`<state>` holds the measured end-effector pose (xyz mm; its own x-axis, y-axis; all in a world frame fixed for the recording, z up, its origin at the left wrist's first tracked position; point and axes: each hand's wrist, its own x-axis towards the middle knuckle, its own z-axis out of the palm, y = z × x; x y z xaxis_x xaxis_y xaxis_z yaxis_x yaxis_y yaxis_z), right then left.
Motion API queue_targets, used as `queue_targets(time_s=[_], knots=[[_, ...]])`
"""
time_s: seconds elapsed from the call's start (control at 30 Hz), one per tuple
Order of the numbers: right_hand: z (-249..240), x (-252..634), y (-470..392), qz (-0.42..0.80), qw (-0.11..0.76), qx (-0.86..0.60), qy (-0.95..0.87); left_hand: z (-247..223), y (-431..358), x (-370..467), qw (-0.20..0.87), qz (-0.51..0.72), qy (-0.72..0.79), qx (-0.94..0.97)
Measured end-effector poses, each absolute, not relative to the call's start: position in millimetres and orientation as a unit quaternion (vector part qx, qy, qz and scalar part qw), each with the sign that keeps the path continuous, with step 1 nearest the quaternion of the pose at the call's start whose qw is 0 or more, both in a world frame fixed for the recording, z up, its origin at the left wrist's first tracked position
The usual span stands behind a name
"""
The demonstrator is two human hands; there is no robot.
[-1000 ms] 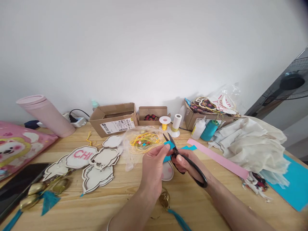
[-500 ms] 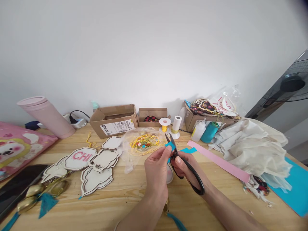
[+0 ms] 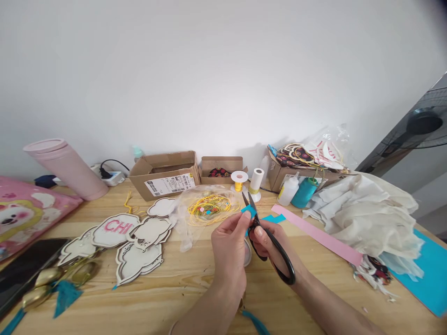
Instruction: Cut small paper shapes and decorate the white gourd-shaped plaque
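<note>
Between the thumb and fingers of my left hand (image 3: pixel 228 242) is a small piece of blue paper (image 3: pixel 248 210). My right hand (image 3: pixel 275 244) grips black-handled scissors (image 3: pixel 285 260), their blades pointing up and away, slightly parted at the tips and right against the blue piece. Another strip of blue paper (image 3: pixel 274 218) lies on the table just beyond my right hand. Partly hidden below my hands is a small rounded pale piece (image 3: pixel 247 253). A teal tassel (image 3: pixel 254 322) lies by my left forearm.
Cloud-shaped wooden plaques (image 3: pixel 139 260), brass bells (image 3: pixel 49 277) and a phone (image 3: pixel 31 265) lie left. Yellow cord (image 3: pixel 213 207) sits ahead, before a cardboard box (image 3: pixel 164 179). A pink strip (image 3: pixel 317 235), white fabric (image 3: pixel 366 209) and a blue sheet (image 3: pixel 424 274) lie right.
Both hands have shifted very slightly right with the scissors and blue paper. The scissor blades look a little closer together. My grips are the same.
</note>
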<state>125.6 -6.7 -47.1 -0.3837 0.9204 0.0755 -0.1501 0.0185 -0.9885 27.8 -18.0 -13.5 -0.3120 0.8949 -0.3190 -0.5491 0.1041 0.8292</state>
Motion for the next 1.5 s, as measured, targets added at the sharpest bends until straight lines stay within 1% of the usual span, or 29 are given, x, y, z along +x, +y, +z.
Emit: queue_targets(time_s=[0.33, 0.5, 0.93, 1.23, 1.5], knots=[[-39.3, 128.6, -5.4, 0.598, 0.441, -0.319, -0.589, -13.2, -17.3, 27.5, 0.561, 0.651, 0.483, 0.167], [-37.9, 127.9, -6.1, 0.603, 0.435, -0.331, -0.581, -12.1, -17.9, 27.6, 0.561, 0.651, 0.484, 0.162], [-38.4, 125.3, -7.0, 0.593, 0.457, -0.342, -0.568, -8.1, -20.1, 26.6, 0.564, 0.647, 0.477, 0.188], [-35.0, 129.6, -5.6, 0.595, 0.434, -0.343, -0.583, -1.6, -19.7, 18.4, 0.558, 0.638, 0.489, 0.204], [-31.0, 134.9, -3.5, 0.593, 0.397, -0.359, -0.601, -7.2, -16.3, 6.0, 0.561, 0.62, 0.488, 0.25]])
